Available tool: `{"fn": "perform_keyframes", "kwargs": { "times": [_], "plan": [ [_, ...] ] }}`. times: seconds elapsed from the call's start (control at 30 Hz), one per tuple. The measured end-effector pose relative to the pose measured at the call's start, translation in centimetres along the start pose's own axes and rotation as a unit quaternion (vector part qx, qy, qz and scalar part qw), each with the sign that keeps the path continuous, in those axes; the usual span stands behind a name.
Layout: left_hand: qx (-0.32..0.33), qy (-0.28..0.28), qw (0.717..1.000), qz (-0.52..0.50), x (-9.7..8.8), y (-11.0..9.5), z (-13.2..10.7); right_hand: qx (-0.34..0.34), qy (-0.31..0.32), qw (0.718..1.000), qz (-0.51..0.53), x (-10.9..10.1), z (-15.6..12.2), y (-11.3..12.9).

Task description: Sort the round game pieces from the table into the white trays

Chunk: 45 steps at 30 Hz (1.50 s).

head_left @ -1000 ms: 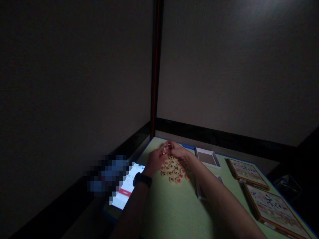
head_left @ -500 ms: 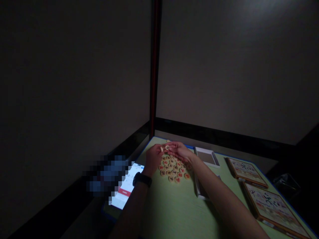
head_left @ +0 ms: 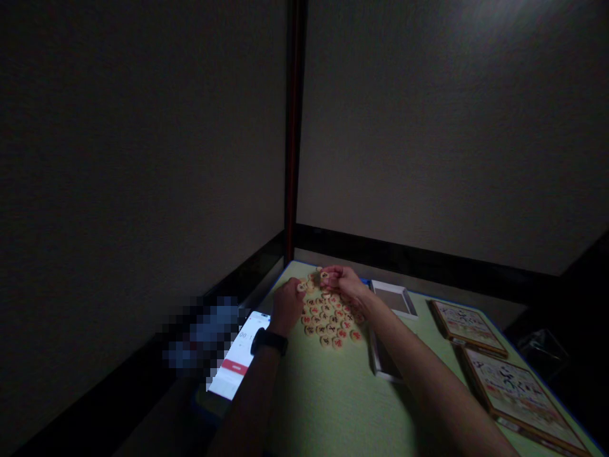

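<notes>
Many round, pale Chinese chess pieces (head_left: 332, 329) with red or dark characters lie close together on the green tabletop (head_left: 323, 400). At the cluster's left far side, my left hand (head_left: 287, 303), with a dark watch (head_left: 269, 342) on its wrist, has its fingers closed on a Chinese chess piece (head_left: 301, 287) near table level. My right hand (head_left: 346, 283) pinches another Chinese chess piece (head_left: 324, 275), its marked face showing, above the far part of the cluster. Part of the cluster is hidden behind my right hand and forearm.
A phone (head_left: 233, 365) with a lit screen lies at the left edge. Right of the pieces is a shallow white box (head_left: 394, 299), and another box part (head_left: 380, 362) is partly under my right forearm. Two printed flat boxes (head_left: 469, 327) (head_left: 528, 397) lie farther right. Walls meet behind the table.
My hands, close together before, have moved apart. My left hand has gone left and slightly nearer with its piece; my right hand has shifted slightly right and up, still pinching a piece.
</notes>
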<state>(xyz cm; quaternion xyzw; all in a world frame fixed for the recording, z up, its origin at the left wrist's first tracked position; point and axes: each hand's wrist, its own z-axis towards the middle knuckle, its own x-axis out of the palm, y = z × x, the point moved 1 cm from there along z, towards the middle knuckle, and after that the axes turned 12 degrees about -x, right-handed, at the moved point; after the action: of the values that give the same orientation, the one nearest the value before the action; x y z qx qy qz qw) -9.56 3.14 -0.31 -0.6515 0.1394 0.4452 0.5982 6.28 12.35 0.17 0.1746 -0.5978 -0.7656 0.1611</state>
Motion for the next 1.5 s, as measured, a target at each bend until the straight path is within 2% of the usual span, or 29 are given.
{"fn": "perform_keyframes", "kwargs": {
  "times": [0.07,0.17,0.33,0.43,0.6,0.77,0.97,1.13,1.3,1.5],
  "plan": [
    [-0.007,-0.005,0.996,0.093,-0.3,-0.1,-0.4,-0.014,0.006,0.995,-0.095,0.3,-0.1,0.1],
    [-0.021,0.004,0.984,0.175,-0.7,-0.1,-1.0,-0.047,0.026,0.968,-0.246,1.3,-0.6,0.6],
    [0.045,-0.018,0.971,0.232,-0.8,0.2,-1.3,-0.097,0.083,0.899,-0.419,3.7,-1.0,1.3],
    [0.050,-0.012,0.969,0.240,-0.7,0.5,-1.2,-0.104,0.110,0.866,-0.477,4.8,-0.8,1.2],
    [0.043,0.014,0.970,0.239,-0.5,0.7,-0.9,-0.083,0.136,0.837,-0.523,5.3,-0.5,0.7],
    [0.049,0.026,0.974,0.219,0.0,1.0,-0.6,-0.084,0.169,0.816,-0.546,3.9,-0.4,1.5],
    [0.054,0.018,0.978,0.199,1.0,1.8,-0.3,-0.063,0.187,0.758,-0.622,1.4,-0.5,2.8],
    [0.061,0.019,0.979,0.195,1.3,2.0,-0.4,-0.063,0.210,0.723,-0.656,1.8,-1.2,2.8],
    [0.058,0.027,0.978,0.199,1.1,1.9,-0.5,-0.075,0.229,0.719,-0.652,2.1,-0.9,2.9],
    [0.056,0.023,0.977,0.207,1.0,1.7,-0.6,-0.098,0.249,0.726,-0.633,0.7,-1.0,3.3]
  ]
}}
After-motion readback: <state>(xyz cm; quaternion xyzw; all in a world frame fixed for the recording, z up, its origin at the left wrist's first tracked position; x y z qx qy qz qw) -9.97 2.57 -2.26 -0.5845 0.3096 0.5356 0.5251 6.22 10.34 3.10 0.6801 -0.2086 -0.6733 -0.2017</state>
